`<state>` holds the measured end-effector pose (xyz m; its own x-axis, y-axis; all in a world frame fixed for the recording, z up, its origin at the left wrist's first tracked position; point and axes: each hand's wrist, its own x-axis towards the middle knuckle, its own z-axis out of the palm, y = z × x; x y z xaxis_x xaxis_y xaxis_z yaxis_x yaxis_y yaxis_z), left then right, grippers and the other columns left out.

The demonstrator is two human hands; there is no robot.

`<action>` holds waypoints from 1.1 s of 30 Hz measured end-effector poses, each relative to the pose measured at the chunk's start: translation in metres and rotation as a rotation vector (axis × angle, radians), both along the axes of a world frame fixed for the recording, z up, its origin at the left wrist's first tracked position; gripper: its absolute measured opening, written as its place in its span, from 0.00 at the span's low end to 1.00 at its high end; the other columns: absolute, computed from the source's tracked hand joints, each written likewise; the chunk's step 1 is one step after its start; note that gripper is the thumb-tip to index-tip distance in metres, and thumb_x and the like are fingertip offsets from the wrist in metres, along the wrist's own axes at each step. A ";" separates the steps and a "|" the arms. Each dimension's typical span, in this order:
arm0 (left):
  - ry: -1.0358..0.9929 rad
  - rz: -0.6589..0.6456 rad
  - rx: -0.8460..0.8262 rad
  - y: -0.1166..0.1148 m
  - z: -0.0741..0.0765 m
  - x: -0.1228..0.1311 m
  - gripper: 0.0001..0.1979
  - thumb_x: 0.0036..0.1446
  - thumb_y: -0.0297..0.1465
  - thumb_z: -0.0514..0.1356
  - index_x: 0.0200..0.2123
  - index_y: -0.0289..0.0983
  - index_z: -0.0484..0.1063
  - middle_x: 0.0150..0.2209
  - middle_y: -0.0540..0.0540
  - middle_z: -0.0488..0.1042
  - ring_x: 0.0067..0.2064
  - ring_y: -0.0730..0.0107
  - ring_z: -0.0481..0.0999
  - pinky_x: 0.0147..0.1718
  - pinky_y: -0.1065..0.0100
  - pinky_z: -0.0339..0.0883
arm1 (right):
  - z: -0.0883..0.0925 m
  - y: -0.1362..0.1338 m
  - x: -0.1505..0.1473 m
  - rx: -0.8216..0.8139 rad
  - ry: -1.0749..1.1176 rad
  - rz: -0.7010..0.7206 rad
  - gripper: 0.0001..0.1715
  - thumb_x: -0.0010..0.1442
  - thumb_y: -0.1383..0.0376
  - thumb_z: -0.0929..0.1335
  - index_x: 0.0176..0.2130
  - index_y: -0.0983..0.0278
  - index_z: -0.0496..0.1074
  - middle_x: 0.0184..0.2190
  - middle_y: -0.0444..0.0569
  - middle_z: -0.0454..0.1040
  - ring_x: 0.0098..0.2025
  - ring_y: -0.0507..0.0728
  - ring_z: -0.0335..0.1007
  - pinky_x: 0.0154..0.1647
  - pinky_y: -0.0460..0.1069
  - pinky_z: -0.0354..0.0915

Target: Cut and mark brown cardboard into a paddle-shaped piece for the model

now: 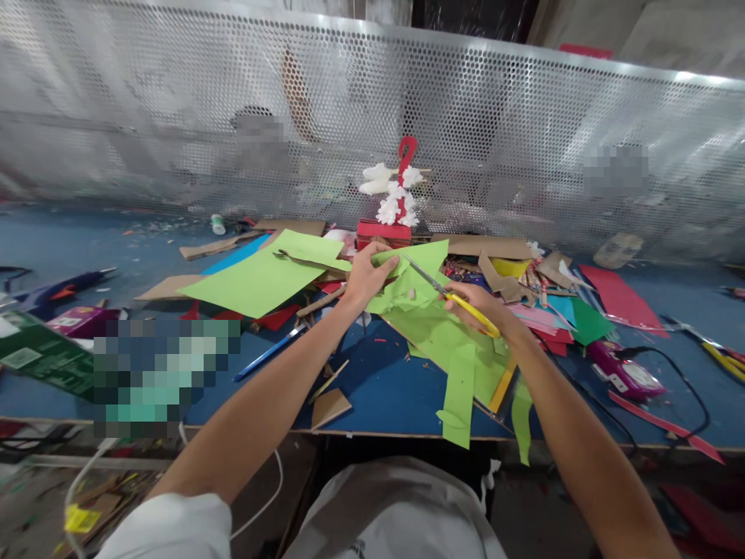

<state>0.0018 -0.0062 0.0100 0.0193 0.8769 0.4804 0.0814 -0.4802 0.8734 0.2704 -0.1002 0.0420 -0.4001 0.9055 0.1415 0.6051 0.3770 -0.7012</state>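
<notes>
My left hand (368, 276) is closed on a piece of green paper (429, 253), thumb on top, above the middle of the blue table. My right hand (474, 304) grips yellow-handled scissors (484, 319), whose blades point up and left at the paper beside my left fingers. Whether the blades are cutting I cannot tell. Green paper strips and scraps (459, 388) lie below my right hand, one strip hanging over the front edge. A large green sheet (250, 279) rests to the left of my left hand.
Behind my hands stands a red box (384, 231) with a red hook shape and white cut-outs. A blue utility knife (271, 353), a glue gun (64, 289), purple boxes (625, 373) and pliers (722, 357) lie around. A perforated metal panel (326, 101) closes the back.
</notes>
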 end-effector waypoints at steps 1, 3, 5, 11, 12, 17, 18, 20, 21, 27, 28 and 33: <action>-0.001 -0.001 -0.007 0.000 0.000 0.000 0.15 0.54 0.42 0.69 0.40 0.39 0.76 0.31 0.50 0.75 0.32 0.66 0.75 0.33 0.65 0.73 | 0.000 -0.001 0.000 -0.009 0.002 -0.002 0.33 0.62 0.37 0.69 0.46 0.64 0.74 0.28 0.44 0.71 0.30 0.56 0.67 0.33 0.50 0.59; -0.006 -0.001 -0.017 -0.001 0.001 0.000 0.16 0.53 0.42 0.70 0.40 0.39 0.76 0.30 0.50 0.75 0.32 0.66 0.75 0.33 0.66 0.73 | 0.000 -0.002 -0.001 -0.027 0.004 -0.007 0.33 0.64 0.37 0.68 0.46 0.63 0.74 0.26 0.42 0.69 0.27 0.56 0.65 0.31 0.49 0.58; -0.012 0.003 -0.019 -0.002 0.002 0.000 0.15 0.53 0.41 0.70 0.39 0.39 0.76 0.31 0.49 0.75 0.32 0.66 0.75 0.32 0.66 0.72 | -0.001 -0.001 -0.001 -0.035 0.000 -0.009 0.33 0.64 0.37 0.68 0.46 0.62 0.73 0.24 0.41 0.68 0.26 0.55 0.64 0.30 0.49 0.57; -0.011 0.011 -0.025 -0.002 0.006 -0.002 0.12 0.53 0.38 0.70 0.38 0.38 0.77 0.31 0.49 0.76 0.31 0.69 0.74 0.31 0.67 0.69 | -0.012 0.012 0.007 0.032 -0.052 0.016 0.32 0.64 0.38 0.69 0.46 0.63 0.75 0.31 0.46 0.74 0.30 0.56 0.67 0.31 0.49 0.59; -0.003 0.021 -0.022 -0.002 0.006 -0.002 0.12 0.53 0.38 0.70 0.38 0.38 0.77 0.31 0.49 0.77 0.31 0.69 0.74 0.32 0.67 0.69 | -0.014 0.014 0.008 0.049 -0.055 0.021 0.32 0.64 0.39 0.69 0.47 0.64 0.75 0.32 0.47 0.75 0.31 0.56 0.67 0.32 0.49 0.59; 0.024 -0.007 -0.023 -0.003 0.006 -0.003 0.14 0.52 0.39 0.71 0.39 0.37 0.78 0.32 0.48 0.78 0.32 0.67 0.76 0.32 0.67 0.70 | -0.017 0.014 0.009 0.054 -0.045 0.058 0.31 0.65 0.41 0.69 0.50 0.65 0.75 0.36 0.48 0.77 0.33 0.56 0.67 0.35 0.49 0.60; 0.027 -0.022 -0.021 -0.003 0.005 -0.003 0.15 0.52 0.40 0.71 0.40 0.37 0.79 0.34 0.48 0.79 0.34 0.66 0.76 0.33 0.67 0.71 | -0.016 0.013 0.008 0.056 -0.039 0.061 0.31 0.65 0.42 0.69 0.50 0.65 0.75 0.36 0.48 0.77 0.32 0.55 0.67 0.35 0.49 0.59; 0.030 -0.034 -0.011 -0.003 0.004 -0.002 0.16 0.52 0.40 0.71 0.41 0.37 0.79 0.37 0.46 0.80 0.36 0.65 0.78 0.35 0.66 0.73 | -0.013 0.010 0.006 0.055 -0.033 0.056 0.31 0.65 0.41 0.69 0.48 0.65 0.75 0.34 0.47 0.75 0.31 0.55 0.65 0.33 0.49 0.58; 0.030 -0.033 -0.007 -0.002 0.003 -0.002 0.16 0.52 0.40 0.71 0.41 0.37 0.79 0.38 0.45 0.81 0.37 0.64 0.79 0.36 0.65 0.74 | -0.013 0.010 0.005 0.049 -0.032 0.051 0.30 0.66 0.41 0.69 0.47 0.64 0.74 0.33 0.46 0.74 0.30 0.54 0.64 0.32 0.49 0.57; 0.019 -0.034 -0.016 -0.002 0.003 -0.002 0.15 0.52 0.39 0.71 0.41 0.37 0.79 0.36 0.45 0.80 0.36 0.65 0.78 0.34 0.66 0.72 | -0.015 0.008 0.001 0.006 -0.007 0.020 0.30 0.67 0.38 0.68 0.45 0.62 0.73 0.26 0.41 0.67 0.24 0.53 0.61 0.28 0.48 0.56; 0.019 -0.027 -0.016 -0.002 0.003 -0.002 0.15 0.52 0.38 0.71 0.40 0.37 0.79 0.36 0.46 0.79 0.35 0.65 0.77 0.34 0.66 0.72 | -0.015 0.008 0.000 -0.002 0.000 0.011 0.30 0.66 0.38 0.69 0.45 0.62 0.72 0.25 0.40 0.67 0.24 0.53 0.61 0.28 0.48 0.56; 0.032 -0.022 -0.009 -0.002 0.003 -0.001 0.14 0.53 0.37 0.71 0.41 0.37 0.80 0.39 0.44 0.81 0.38 0.64 0.79 0.40 0.63 0.74 | -0.010 0.005 -0.007 -0.052 0.016 -0.036 0.32 0.61 0.36 0.71 0.40 0.60 0.71 0.23 0.40 0.66 0.22 0.52 0.61 0.25 0.48 0.56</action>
<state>0.0005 -0.0081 0.0127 0.0542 0.8802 0.4716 0.0987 -0.4747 0.8746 0.2631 -0.0955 0.0324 -0.3656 0.9254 0.0996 0.6064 0.3180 -0.7288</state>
